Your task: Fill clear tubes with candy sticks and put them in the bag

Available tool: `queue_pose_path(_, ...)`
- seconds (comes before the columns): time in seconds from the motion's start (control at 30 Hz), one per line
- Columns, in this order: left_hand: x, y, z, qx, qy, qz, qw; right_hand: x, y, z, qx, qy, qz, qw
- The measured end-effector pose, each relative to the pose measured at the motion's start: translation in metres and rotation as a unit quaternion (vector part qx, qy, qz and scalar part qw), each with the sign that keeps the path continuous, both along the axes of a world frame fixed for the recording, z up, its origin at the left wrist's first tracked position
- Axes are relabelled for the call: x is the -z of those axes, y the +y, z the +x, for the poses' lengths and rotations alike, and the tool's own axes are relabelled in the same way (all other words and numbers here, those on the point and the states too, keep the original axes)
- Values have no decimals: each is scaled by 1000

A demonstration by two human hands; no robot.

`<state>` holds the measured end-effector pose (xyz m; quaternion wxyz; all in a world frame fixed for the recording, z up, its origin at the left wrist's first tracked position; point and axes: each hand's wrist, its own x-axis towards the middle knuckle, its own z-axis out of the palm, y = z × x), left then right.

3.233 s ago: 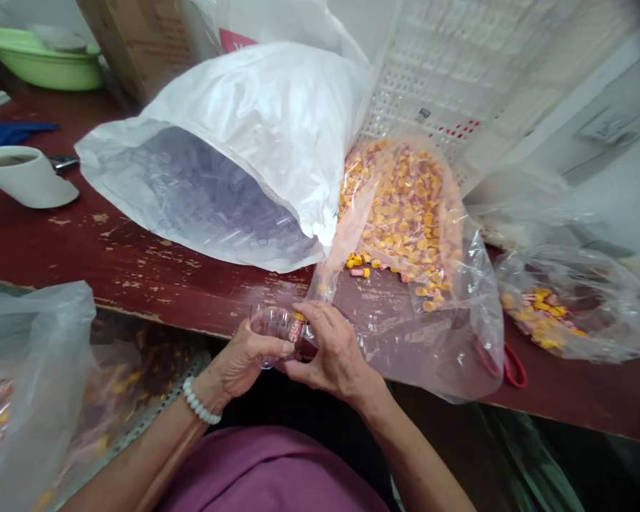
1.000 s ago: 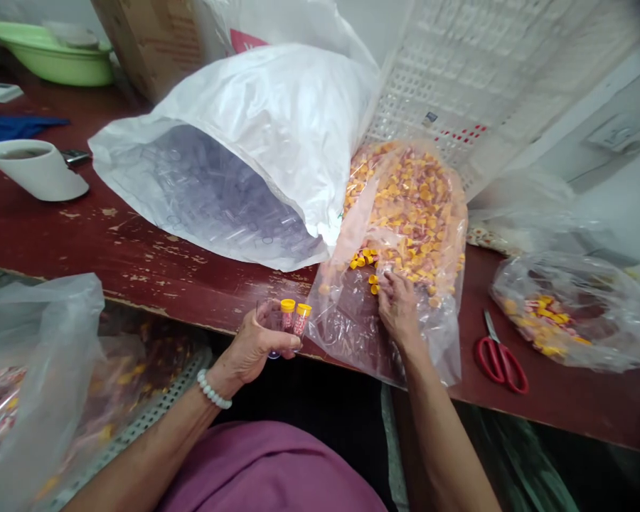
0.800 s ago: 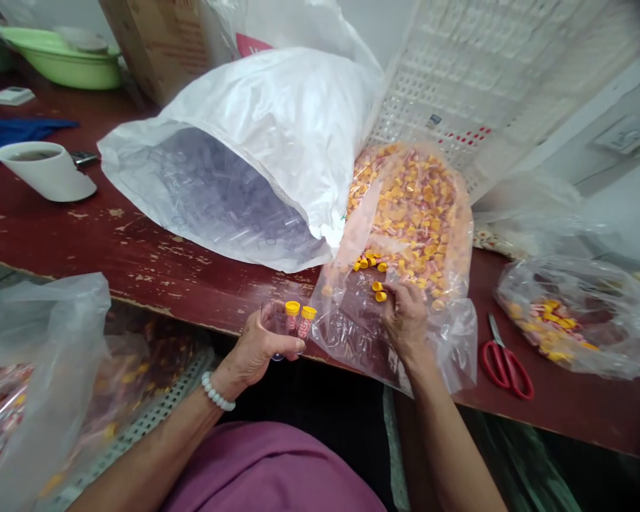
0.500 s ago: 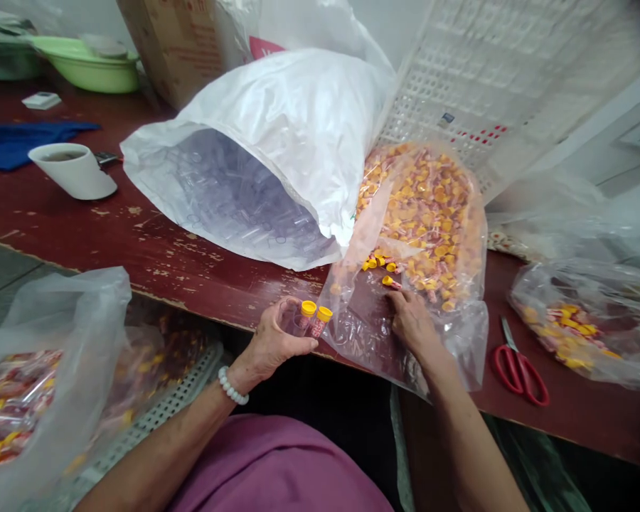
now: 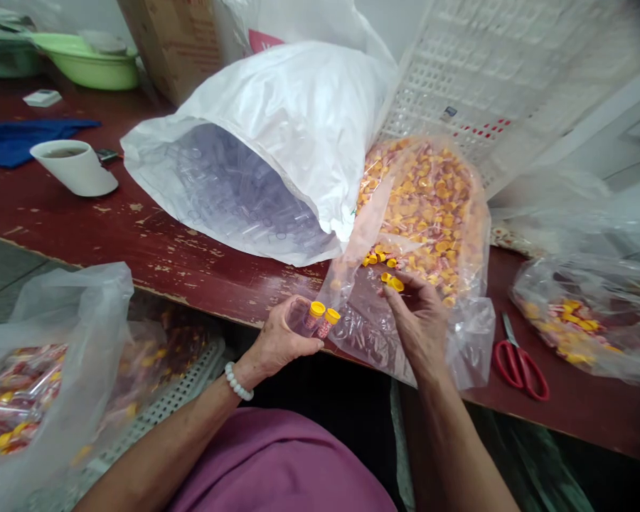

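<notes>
My left hand (image 5: 281,337), wearing a bracelet of pale beads, is wrapped round several clear tubes (image 5: 299,317) just past the table's front edge. Yellow caps (image 5: 316,308) with pink-and-white speckled bodies sit at the mouths of two of them. Above a flat flap of clear plastic, my right hand (image 5: 419,313) pinches small yellow caps (image 5: 393,283) between thumb and fingers. Behind it, a clear bag (image 5: 432,203) is full of yellow-capped pieces, with a few spilling near its mouth. Clear tubes fill the open white sack (image 5: 299,107) to its left.
Red-handled scissors (image 5: 520,366) lie right of my right hand, beside another clear bag (image 5: 581,327) of capped pieces. A white cup (image 5: 80,171) stands at the left. Low at the left, a bag (image 5: 21,398) of filled tubes rests by a crate (image 5: 149,412). A white basket (image 5: 427,92) leans behind.
My right hand has lifted from the loose pieces, turned, and come slightly back with yellow caps in its fingers. My left hand has shifted a little right, still holding the tubes.
</notes>
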<state>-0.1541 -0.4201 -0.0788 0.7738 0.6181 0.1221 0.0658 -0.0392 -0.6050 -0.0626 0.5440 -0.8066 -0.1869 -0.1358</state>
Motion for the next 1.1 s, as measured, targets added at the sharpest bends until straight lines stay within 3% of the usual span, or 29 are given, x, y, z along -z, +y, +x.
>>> queue_pose_path(0.07,-1,-2,0,8,25,4,1000,-8,21,-26,-60,86,108,989)
queue_pose_path(0.13,-1,-3,0,22,44,12,999,-10,37,-48,-99,130,128,978)
queue_pose_path(0.23,0,-3,-1,32,35,28,998,-7,49,-69,-121,121,63,983)
queue_pose_path(0.37,2,-1,-1,30,26,56,998,-14,43,-66,-176,27,-7,984)
queue_pose_path(0.43,3,-1,-1,28,19,69,997,-26,38,-54,-158,-3,4,987)
queue_pose_path(0.57,1,-5,-2,22,-9,122,992,-44,44,-32,-13,-105,1,994)
queue_pose_path(0.63,0,-7,-1,29,-25,151,988,-39,56,-29,14,-159,-53,986)
queue_pose_path(0.7,-1,-10,-1,35,-35,153,987,-27,69,-30,-19,-177,-127,976)
queue_pose_path(0.8,-1,-12,0,32,-17,94,995,-12,75,-30,-53,-152,-149,976)
queue_pose_path(0.87,0,-10,0,28,19,31,999,-13,67,-27,-42,-131,-96,986)
queue_pose_path(0.93,2,-6,1,30,57,-27,998,-20,54,-26,-84,-119,-86,986)
queue_pose_path(1.03,6,-2,2,24,73,-99,992,-25,41,-38,-219,-145,-204,943)
queue_pose_path(1.1,8,-2,3,31,66,-137,988,-18,41,-52,-265,-166,-283,907)
